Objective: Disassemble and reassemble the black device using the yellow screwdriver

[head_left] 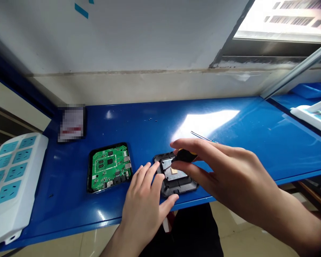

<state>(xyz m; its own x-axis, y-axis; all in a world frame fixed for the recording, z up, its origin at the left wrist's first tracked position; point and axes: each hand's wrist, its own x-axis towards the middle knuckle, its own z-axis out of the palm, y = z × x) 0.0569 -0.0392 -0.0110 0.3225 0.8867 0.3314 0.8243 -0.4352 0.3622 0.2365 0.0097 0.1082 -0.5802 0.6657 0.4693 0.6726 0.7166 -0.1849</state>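
My right hand (224, 164) is closed around a screwdriver with a black and yellow handle (186, 155). Its shaft points down to the left, at a black plastic cover (176, 185) with a silvery metal plate (167, 174) and a small tan pad (174, 171). The tip is hard to make out. My left hand (146, 196) braces the cover's near left corner, fingers along its left side and thumb at the near edge. Left of that hand lies a black case half (90, 178) holding a green circuit board (107, 166).
White power strips with teal sockets stand at left (29, 189) and far right (317, 112). Tiny dark screws (151, 119) lie on the blue table (117, 125). Behind my right hand is a thin rod-like tool (200, 136). A blurred-out packet (71, 123) is at back left.
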